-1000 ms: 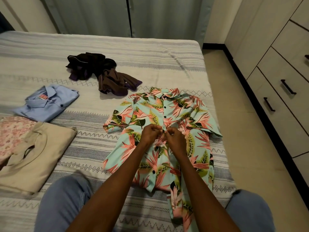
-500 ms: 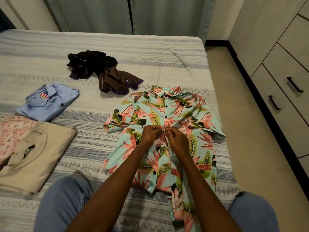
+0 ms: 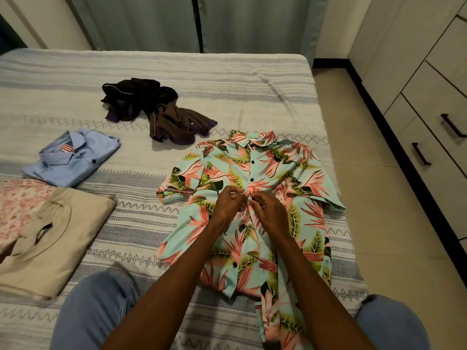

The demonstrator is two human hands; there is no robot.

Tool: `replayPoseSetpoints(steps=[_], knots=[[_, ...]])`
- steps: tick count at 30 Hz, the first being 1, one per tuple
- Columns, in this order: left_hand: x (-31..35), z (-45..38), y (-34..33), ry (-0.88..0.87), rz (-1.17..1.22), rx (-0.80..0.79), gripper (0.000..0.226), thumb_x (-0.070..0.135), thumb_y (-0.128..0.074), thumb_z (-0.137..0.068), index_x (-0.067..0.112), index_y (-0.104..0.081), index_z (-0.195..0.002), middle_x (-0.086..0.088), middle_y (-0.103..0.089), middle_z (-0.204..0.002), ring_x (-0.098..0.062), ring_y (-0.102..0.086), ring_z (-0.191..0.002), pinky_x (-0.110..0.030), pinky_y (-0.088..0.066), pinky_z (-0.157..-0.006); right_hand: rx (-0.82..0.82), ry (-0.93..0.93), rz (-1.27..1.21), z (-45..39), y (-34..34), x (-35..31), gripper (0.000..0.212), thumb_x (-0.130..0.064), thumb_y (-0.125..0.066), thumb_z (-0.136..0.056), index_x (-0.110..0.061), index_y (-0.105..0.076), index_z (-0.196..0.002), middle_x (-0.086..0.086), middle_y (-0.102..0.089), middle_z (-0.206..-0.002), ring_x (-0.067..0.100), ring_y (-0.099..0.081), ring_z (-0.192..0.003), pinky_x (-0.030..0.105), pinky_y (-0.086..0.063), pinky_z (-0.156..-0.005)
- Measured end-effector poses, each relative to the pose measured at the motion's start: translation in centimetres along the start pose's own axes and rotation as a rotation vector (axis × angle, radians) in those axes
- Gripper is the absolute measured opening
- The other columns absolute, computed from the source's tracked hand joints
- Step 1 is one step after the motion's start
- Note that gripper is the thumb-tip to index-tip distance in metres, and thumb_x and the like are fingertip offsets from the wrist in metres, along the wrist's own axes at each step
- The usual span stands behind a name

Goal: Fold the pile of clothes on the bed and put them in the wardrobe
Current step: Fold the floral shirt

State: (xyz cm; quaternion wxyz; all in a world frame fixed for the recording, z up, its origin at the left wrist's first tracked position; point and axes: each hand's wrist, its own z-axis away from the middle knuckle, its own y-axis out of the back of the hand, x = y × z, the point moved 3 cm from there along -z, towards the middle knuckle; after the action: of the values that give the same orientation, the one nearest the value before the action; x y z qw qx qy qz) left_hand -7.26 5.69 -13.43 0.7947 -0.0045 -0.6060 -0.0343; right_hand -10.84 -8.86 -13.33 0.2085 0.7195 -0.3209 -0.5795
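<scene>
Two hands meet at the middle of the turquoise tropical-print button-up shirt, which lies face-up on the striped grey bed: the left hand and the right hand each pinch the front placket, fingers curled, apparently working a button. The fabric looks thin, light and limp, probably a little slick, so it should crease easily and is best taken by the placket, shoulders or hem rather than mid-panel. Just right of the right hand the bed edge drops to the tiled floor, and the shirt's lower tail already hangs off the near edge. Left of the left hand lies open bedspread, then a folded beige top and a folded light-blue shirt; beyond both hands sits a crumpled dark brown garment.
</scene>
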Motion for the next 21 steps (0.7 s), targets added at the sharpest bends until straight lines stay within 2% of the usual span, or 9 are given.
replayPoseSetpoints(steps=[4, 7, 10, 13, 16, 18, 21], knots=[[-0.2, -0.1, 0.0, -0.058, -0.113, 0.022, 0.02, 0.006, -0.069, -0.089, 0.019, -0.055, -0.095, -0.008, -0.063, -0.076, -0.017, -0.059, -0.065, -0.032, -0.05, -0.062, -0.036, -0.008, -0.101, -0.4, 0.5, 0.1, 0.016, -0.026, -0.069, -0.092, -0.018, -0.073, -0.106, -0.003, -0.071, -0.1, 0.011, -0.064, -0.091, 0.029, -0.053, -0.075], [-0.4, -0.2, 0.0, -0.061, -0.13, 0.053, 0.022, 0.009, -0.071, -0.087, 0.024, -0.056, -0.091, -0.004, -0.061, -0.072, -0.018, -0.057, -0.062, -0.035, -0.048, -0.061, -0.049, -0.056, -0.208, -0.6, 1.0, 0.8, 0.015, -0.025, -0.07, -0.092, -0.021, -0.076, -0.106, -0.008, -0.073, -0.099, 0.005, -0.066, -0.092, 0.032, -0.057, -0.079], [-0.2, 0.1, -0.3, -0.079, -0.194, 0.078, 0.019, 0.014, -0.071, -0.085, 0.022, -0.056, -0.092, -0.003, -0.061, -0.073, -0.022, -0.058, -0.065, -0.038, -0.049, -0.062, -0.059, -0.059, -0.2, -0.3, 1.1, 0.8, 0.016, -0.027, -0.068, -0.093, -0.023, -0.075, -0.108, -0.009, -0.072, -0.101, 0.006, -0.066, -0.094, 0.034, -0.057, -0.081], [0.3, 1.0, -0.4, -0.154, -0.34, 0.133, 0.011, 0.016, -0.066, -0.092, 0.013, -0.06, -0.101, -0.001, -0.064, -0.085, -0.017, -0.061, -0.075, -0.029, -0.048, -0.064, -0.037, -0.078, -0.175, 0.1, 1.0, 0.7, 0.024, -0.023, -0.062, -0.096, -0.022, -0.07, -0.118, -0.006, -0.07, -0.113, 0.01, -0.065, -0.103, 0.035, -0.056, -0.085], [0.2, 2.0, 0.2, -0.269, -0.43, 0.19, 0.009, 0.019, -0.061, -0.096, 0.011, -0.063, -0.099, -0.003, -0.066, -0.092, -0.019, -0.062, -0.085, -0.033, -0.05, -0.073, 0.008, -0.104, -0.059, 1.2, 1.4, 0.6, 0.033, -0.017, -0.054, -0.097, -0.021, -0.065, -0.127, 0.001, -0.068, -0.12, 0.021, -0.062, -0.108, 0.037, -0.053, -0.087], [0.0, 3.0, 0.5, -0.295, -0.441, 0.213, 0.007, 0.018, -0.058, -0.097, 0.013, -0.063, -0.097, -0.003, -0.066, -0.094, -0.016, -0.062, -0.086, -0.031, -0.051, -0.074, 0.025, -0.107, -0.008, 2.4, 1.7, 0.2, 0.029, -0.016, -0.055, -0.094, -0.022, -0.066, -0.12, 0.0, -0.069, -0.113, 0.023, -0.063, -0.104, 0.037, -0.053, -0.083], [-0.2, 5.6, 0.8, -0.293, -0.454, 0.195, 0.013, 0.027, -0.055, -0.101, 0.017, -0.063, -0.104, 0.004, -0.068, -0.089, -0.002, -0.063, -0.074, -0.022, -0.049, -0.062, 0.054, -0.129, 0.013, 5.0, 2.3, -1.5, 0.017, -0.017, -0.063, -0.092, -0.022, -0.062, -0.108, -0.005, -0.067, -0.102, 0.018, -0.063, -0.094, 0.029, -0.047, -0.072]])
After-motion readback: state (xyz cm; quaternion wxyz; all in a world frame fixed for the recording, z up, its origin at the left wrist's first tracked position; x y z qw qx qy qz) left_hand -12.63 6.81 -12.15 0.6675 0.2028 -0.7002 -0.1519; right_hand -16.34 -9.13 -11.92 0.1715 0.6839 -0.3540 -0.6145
